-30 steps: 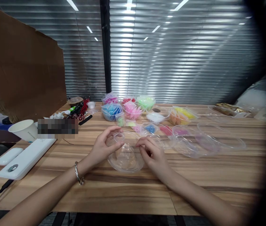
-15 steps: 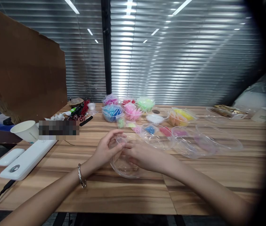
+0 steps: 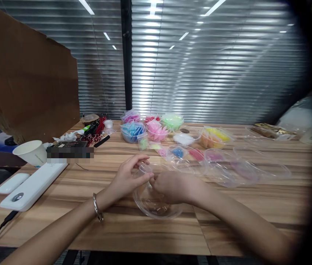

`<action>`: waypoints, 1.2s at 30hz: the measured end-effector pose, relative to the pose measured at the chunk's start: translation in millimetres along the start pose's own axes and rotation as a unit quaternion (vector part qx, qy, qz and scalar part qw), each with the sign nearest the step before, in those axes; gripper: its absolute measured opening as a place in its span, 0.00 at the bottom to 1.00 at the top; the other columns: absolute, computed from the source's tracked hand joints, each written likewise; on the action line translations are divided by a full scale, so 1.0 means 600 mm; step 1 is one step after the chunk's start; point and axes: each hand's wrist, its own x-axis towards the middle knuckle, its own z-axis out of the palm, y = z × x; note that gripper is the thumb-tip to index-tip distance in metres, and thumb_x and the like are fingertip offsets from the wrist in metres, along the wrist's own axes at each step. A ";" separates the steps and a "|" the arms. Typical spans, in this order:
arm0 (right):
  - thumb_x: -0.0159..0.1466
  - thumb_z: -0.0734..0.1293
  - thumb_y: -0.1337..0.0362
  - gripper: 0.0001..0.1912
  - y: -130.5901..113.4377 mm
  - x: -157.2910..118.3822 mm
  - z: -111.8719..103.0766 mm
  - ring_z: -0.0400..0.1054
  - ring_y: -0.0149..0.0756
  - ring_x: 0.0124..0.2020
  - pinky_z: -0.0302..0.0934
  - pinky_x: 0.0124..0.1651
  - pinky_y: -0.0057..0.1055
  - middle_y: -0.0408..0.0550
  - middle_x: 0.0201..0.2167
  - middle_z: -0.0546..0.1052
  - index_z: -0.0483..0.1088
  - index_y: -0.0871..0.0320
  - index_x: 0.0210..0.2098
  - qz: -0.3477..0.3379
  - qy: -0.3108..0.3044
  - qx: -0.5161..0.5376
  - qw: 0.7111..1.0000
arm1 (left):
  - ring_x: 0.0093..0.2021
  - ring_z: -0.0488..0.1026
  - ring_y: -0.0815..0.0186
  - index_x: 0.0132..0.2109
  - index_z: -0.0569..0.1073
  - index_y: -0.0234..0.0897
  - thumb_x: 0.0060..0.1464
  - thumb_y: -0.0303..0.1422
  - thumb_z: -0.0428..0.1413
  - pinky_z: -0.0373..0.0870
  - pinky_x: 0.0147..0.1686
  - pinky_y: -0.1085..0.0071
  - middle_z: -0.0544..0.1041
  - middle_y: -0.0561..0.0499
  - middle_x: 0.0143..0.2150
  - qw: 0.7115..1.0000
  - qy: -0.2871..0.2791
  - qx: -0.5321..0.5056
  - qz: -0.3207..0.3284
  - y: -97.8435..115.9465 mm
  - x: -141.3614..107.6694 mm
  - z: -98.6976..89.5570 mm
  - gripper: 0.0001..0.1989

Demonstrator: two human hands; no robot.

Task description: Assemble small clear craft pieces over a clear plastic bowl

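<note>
A clear plastic bowl (image 3: 157, 211) lies on the wooden table in front of me. My left hand (image 3: 132, 175), with a silver bracelet at the wrist, has its thumb and fingers around a small clear plastic piece (image 3: 144, 169) at the bowl's back left. Bent inward over the bowl, my right hand (image 3: 171, 186) has its fingers pressed together close to my left thumb. Whatever those fingertips pinch is too small to make out.
Tubs of blue (image 3: 132, 131), pink (image 3: 157, 131) and yellow pieces (image 3: 217, 136) stand behind. Clear lids (image 3: 230, 176) lie at right. A white power bank (image 3: 34, 187), paper cup (image 3: 31, 152) and cardboard sheet (image 3: 31, 73) are at left.
My right hand has turned and bent further inward, its fingers now curled. The clear bowl has shifted slightly right and nearer. My left hand has moved slightly right.
</note>
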 end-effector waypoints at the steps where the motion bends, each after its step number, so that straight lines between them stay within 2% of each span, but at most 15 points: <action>1: 0.60 0.65 0.69 0.08 -0.003 -0.003 -0.006 0.66 0.33 0.25 0.53 0.26 0.28 0.53 0.30 0.77 0.77 0.63 0.35 -0.003 -0.039 0.004 0.999 | 0.50 0.73 0.66 0.55 0.67 0.41 0.52 0.41 0.62 0.70 0.51 0.69 0.74 0.49 0.50 1.000 0.001 0.013 0.003 0.001 -0.001 -0.001 0.24; 3: 0.60 0.66 0.64 0.11 -0.006 -0.010 -0.014 0.62 0.31 0.23 0.48 0.23 0.27 0.50 0.30 0.76 0.76 0.62 0.38 -0.007 -0.111 0.007 0.994 | 0.49 0.73 0.67 0.55 0.67 0.41 0.52 0.41 0.62 0.70 0.50 0.70 0.74 0.49 0.49 0.999 0.003 0.033 0.009 0.002 -0.002 -0.003 0.24; 4: 0.60 0.66 0.62 0.11 -0.006 -0.013 -0.017 0.60 0.29 0.21 0.46 0.22 0.27 0.48 0.29 0.76 0.76 0.62 0.38 -0.012 -0.127 0.013 0.992 | 0.48 0.73 0.67 0.55 0.67 0.42 0.52 0.41 0.62 0.70 0.49 0.70 0.74 0.50 0.49 0.999 0.004 0.041 0.010 0.003 -0.002 -0.004 0.24; 7: 0.60 0.65 0.64 0.09 -0.003 -0.019 -0.021 0.53 0.25 0.19 0.44 0.22 0.26 0.44 0.25 0.72 0.75 0.61 0.35 -0.053 -0.122 0.042 0.990 | 0.48 0.74 0.67 0.55 0.67 0.42 0.52 0.41 0.62 0.70 0.47 0.71 0.75 0.50 0.48 0.998 0.005 0.058 0.014 0.004 -0.001 -0.006 0.24; 11: 0.59 0.64 0.71 0.12 0.008 -0.010 -0.011 0.59 0.25 0.26 0.48 0.26 0.23 0.41 0.30 0.73 0.73 0.59 0.42 -0.166 -0.103 0.131 0.972 | 0.48 0.73 0.67 0.54 0.68 0.40 0.52 0.40 0.62 0.70 0.47 0.71 0.74 0.49 0.49 0.998 -0.003 0.063 0.021 0.006 0.003 -0.009 0.24; 13: 0.59 0.65 0.71 0.12 0.012 -0.003 0.000 0.60 0.24 0.28 0.49 0.28 0.22 0.42 0.31 0.73 0.73 0.60 0.42 -0.186 -0.093 0.159 0.965 | 0.48 0.73 0.66 0.54 0.68 0.39 0.52 0.40 0.62 0.70 0.48 0.71 0.75 0.48 0.49 0.998 -0.006 0.061 0.028 0.007 0.005 -0.010 0.24; 20: 0.58 0.64 0.74 0.04 0.005 -0.006 0.020 0.55 0.23 0.23 0.46 0.25 0.23 0.39 0.24 0.67 0.68 0.60 0.30 -0.138 0.012 0.172 0.975 | 0.49 0.73 0.65 0.55 0.68 0.39 0.52 0.41 0.62 0.70 0.49 0.70 0.75 0.47 0.50 0.997 -0.011 0.068 0.036 0.003 0.006 -0.016 0.25; 23: 0.61 0.64 0.72 0.04 0.011 -0.019 0.019 0.58 0.24 0.25 0.49 0.27 0.23 0.39 0.27 0.70 0.69 0.60 0.31 -0.119 0.035 0.201 0.972 | 0.50 0.73 0.64 0.55 0.68 0.39 0.52 0.41 0.62 0.70 0.49 0.69 0.74 0.46 0.52 0.998 -0.024 0.048 0.031 0.002 0.006 -0.016 0.25; 26: 0.64 0.63 0.70 0.04 0.025 -0.034 0.021 0.64 0.27 0.32 0.54 0.33 0.24 0.42 0.33 0.73 0.70 0.59 0.33 -0.089 0.111 0.197 0.970 | 0.51 0.73 0.63 0.55 0.68 0.38 0.52 0.40 0.62 0.70 0.50 0.69 0.73 0.45 0.53 0.999 -0.035 0.007 0.018 0.004 0.006 -0.014 0.25; 30: 0.67 0.61 0.70 0.08 0.038 -0.045 0.026 0.67 0.31 0.40 0.59 0.42 0.27 0.48 0.40 0.74 0.72 0.60 0.41 -0.074 0.203 0.221 0.951 | 0.52 0.72 0.64 0.57 0.64 0.39 0.52 0.39 0.62 0.69 0.53 0.67 0.72 0.45 0.53 0.997 -0.039 -0.058 -0.018 0.005 0.004 -0.009 0.27; 36: 0.66 0.64 0.69 0.06 0.044 -0.042 0.047 0.68 0.28 0.37 0.60 0.40 0.25 0.44 0.36 0.75 0.72 0.59 0.41 -0.022 0.305 0.312 0.899 | 0.57 0.69 0.63 0.57 0.64 0.41 0.51 0.38 0.64 0.64 0.60 0.63 0.71 0.46 0.56 0.996 -0.054 -0.069 -0.024 -0.001 0.000 -0.005 0.28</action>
